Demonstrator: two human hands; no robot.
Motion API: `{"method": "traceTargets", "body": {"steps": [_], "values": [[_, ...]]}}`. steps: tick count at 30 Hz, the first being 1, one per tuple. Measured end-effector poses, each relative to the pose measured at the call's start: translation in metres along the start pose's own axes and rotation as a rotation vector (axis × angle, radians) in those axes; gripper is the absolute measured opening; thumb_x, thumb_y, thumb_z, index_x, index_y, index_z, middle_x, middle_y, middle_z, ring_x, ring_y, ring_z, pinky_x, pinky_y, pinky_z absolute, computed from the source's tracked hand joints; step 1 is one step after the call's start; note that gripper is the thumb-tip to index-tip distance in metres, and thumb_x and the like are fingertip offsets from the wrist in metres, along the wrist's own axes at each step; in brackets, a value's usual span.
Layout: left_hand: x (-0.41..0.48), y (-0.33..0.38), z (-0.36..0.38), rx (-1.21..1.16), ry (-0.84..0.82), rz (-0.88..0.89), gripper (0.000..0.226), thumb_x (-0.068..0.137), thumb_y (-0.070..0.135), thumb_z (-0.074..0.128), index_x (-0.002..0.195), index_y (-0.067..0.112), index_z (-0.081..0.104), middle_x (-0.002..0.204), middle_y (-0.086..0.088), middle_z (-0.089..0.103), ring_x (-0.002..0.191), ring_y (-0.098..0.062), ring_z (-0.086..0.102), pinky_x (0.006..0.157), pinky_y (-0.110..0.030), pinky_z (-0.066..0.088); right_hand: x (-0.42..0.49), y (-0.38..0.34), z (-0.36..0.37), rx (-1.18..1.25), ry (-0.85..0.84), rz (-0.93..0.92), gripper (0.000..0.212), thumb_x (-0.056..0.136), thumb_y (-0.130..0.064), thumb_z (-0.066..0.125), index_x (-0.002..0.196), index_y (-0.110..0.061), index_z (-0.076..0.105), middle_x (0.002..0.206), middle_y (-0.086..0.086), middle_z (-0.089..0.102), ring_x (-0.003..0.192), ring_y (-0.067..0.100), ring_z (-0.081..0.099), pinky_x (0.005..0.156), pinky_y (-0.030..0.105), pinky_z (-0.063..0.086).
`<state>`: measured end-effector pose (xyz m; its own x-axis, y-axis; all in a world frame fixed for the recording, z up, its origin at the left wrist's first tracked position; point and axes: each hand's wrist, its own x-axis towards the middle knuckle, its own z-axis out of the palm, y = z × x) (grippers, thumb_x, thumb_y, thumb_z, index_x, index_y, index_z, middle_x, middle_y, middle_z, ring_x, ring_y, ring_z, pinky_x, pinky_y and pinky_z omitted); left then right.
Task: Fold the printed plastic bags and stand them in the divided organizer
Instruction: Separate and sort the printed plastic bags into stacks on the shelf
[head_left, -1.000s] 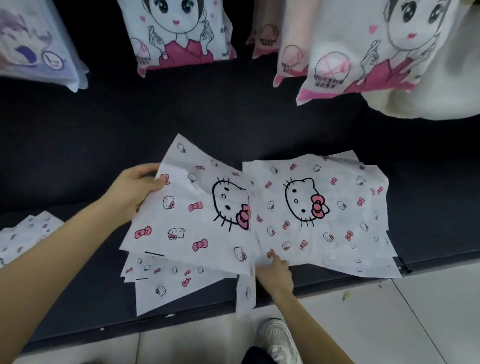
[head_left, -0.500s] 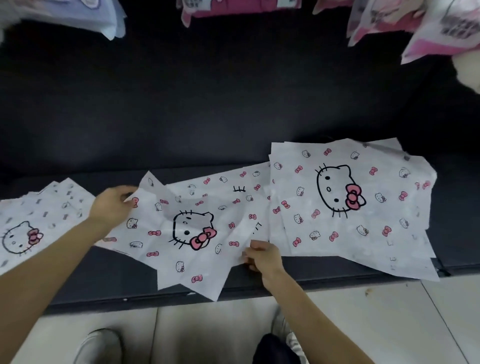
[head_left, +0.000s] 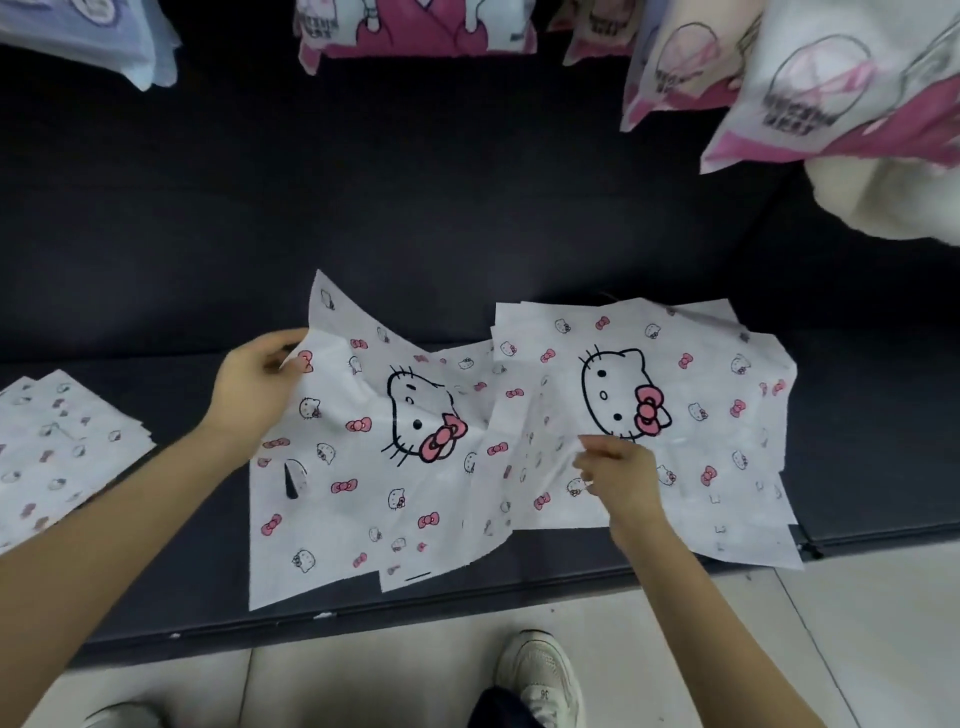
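Curled at the upper left edge of a printed bag (head_left: 358, 483), my left hand (head_left: 254, 384) pinches the plastic between thumb and fingers, so that corner stands up off the dark surface (head_left: 467, 218). At 9 o'clock from this hand, well apart from it, a flat stack of bags (head_left: 62, 447) lies on the same surface, in the same small cat-and-bow pattern.

From my left hand the bag spreads toward 4 o'clock. It is white and rumpled, with a large black-outlined cat face and a pink bow near its middle. Its near edge lies close to the front of the surface, with another bag (head_left: 410, 571) showing from under it at 6 o'clock.

At 3 o'clock from that cat face, my right hand (head_left: 623, 483) has its fingertips closed on a thin, half see-through flap of plastic. The flap looks like the right edge of the same bag, though I cannot be sure. It lies over the left side of a spread pile of bags (head_left: 727, 395), which reaches from 12 to 3 o'clock of my right hand and whose top bag shows a second large cat face.

At 12 o'clock, hanging bags (head_left: 415, 26) with pink prints line the top edge. At 6 o'clock from my right hand, my white shoe (head_left: 540, 675) stands on the pale tiled floor (head_left: 857, 649).
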<state>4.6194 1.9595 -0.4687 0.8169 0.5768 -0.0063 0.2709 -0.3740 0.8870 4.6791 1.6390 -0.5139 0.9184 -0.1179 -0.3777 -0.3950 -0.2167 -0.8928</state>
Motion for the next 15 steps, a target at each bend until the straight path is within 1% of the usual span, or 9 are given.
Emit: {"method": "traceTargets", "body": {"steps": [1,3,5,7,8,9,12,14,15], "values": [[-0.002,0.008,0.012,-0.047,-0.007,0.017,0.032,0.095,0.002,0.051,0.112,0.027,0.064,0.091,0.013,0.064,0.081,-0.002,0.059,0.068,-0.011,0.043,0.005,-0.002,-0.012,0.012,0.025,0.007,0.025,0.086,0.010,0.057,0.105,-0.003,0.066,0.074,0.002,0.061,0.063,0.013,0.051,0.059,0.021,0.044],[-0.005,0.021,0.035,-0.102,-0.026,0.058,0.031,0.095,0.002,0.052,0.112,0.026,0.064,0.091,0.013,0.064,0.081,-0.001,0.058,0.069,-0.008,0.042,0.018,0.001,-0.034,0.005,0.066,0.044,0.024,0.086,0.010,0.057,0.106,0.000,0.066,0.073,0.004,0.060,0.062,0.016,0.051,0.058,0.024,0.045],[-0.008,0.035,0.057,-0.136,-0.053,0.098,0.030,0.095,0.003,0.052,0.111,0.024,0.066,0.089,0.011,0.064,0.078,0.003,0.058,0.069,-0.005,0.042,0.031,0.010,-0.051,-0.129,0.079,0.067,0.029,0.089,0.004,0.054,0.114,-0.003,0.065,0.080,0.004,0.064,0.068,0.020,0.054,0.066,0.029,0.047],[-0.012,0.048,0.078,-0.160,-0.090,0.138,0.030,0.095,0.003,0.052,0.107,0.026,0.065,0.085,0.011,0.062,0.071,0.011,0.057,0.066,-0.002,0.040,0.037,0.020,-0.061,-0.467,0.069,0.057,0.036,0.094,-0.014,0.053,0.130,-0.012,0.057,0.110,0.005,0.067,0.091,0.023,0.059,0.083,0.033,0.044],[-0.013,0.054,0.086,-0.170,-0.108,0.157,0.030,0.096,0.003,0.051,0.105,0.028,0.065,0.085,0.011,0.062,0.070,0.012,0.057,0.066,-0.002,0.040,0.037,0.024,-0.061,-0.598,0.066,0.028,0.041,0.096,-0.024,0.053,0.135,-0.015,0.052,0.124,0.006,0.062,0.106,0.023,0.058,0.090,0.032,0.041],[-0.014,0.058,0.094,-0.181,-0.123,0.170,0.032,0.096,0.003,0.051,0.103,0.031,0.065,0.085,0.010,0.063,0.071,0.011,0.057,0.068,-0.004,0.042,0.035,0.028,-0.059,-0.640,0.047,-0.008,0.046,0.096,-0.033,0.054,0.138,-0.016,0.048,0.131,0.006,0.058,0.116,0.022,0.055,0.093,0.031,0.040],[-0.016,0.063,0.105,-0.194,-0.159,0.179,0.032,0.097,0.006,0.051,0.101,0.035,0.064,0.088,0.007,0.065,0.079,0.000,0.060,0.076,-0.014,0.047,0.029,0.042,-0.033,-0.634,-0.074,-0.080,0.060,0.091,-0.047,0.057,0.141,-0.017,0.043,0.132,0.002,0.056,0.118,0.019,0.054,0.094,0.030,0.040],[-0.015,0.062,0.105,-0.174,-0.141,0.170,0.028,0.097,0.008,0.051,0.107,0.029,0.065,0.087,0.005,0.064,0.077,-0.003,0.060,0.072,-0.013,0.047,0.032,0.055,-0.011,-0.634,-0.159,-0.065,0.069,0.088,-0.051,0.058,0.144,-0.016,0.038,0.132,0.001,0.055,0.117,0.019,0.055,0.093,0.030,0.042],[-0.014,0.061,0.102,-0.164,-0.124,0.161,0.026,0.097,0.008,0.052,0.109,0.027,0.065,0.086,0.006,0.064,0.075,-0.003,0.059,0.068,-0.011,0.046,0.033,0.061,0.000,-0.578,-0.180,-0.011,0.072,0.087,-0.052,0.060,0.144,-0.015,0.037,0.131,0.002,0.056,0.117,0.020,0.055,0.093,0.031,0.043]]}}
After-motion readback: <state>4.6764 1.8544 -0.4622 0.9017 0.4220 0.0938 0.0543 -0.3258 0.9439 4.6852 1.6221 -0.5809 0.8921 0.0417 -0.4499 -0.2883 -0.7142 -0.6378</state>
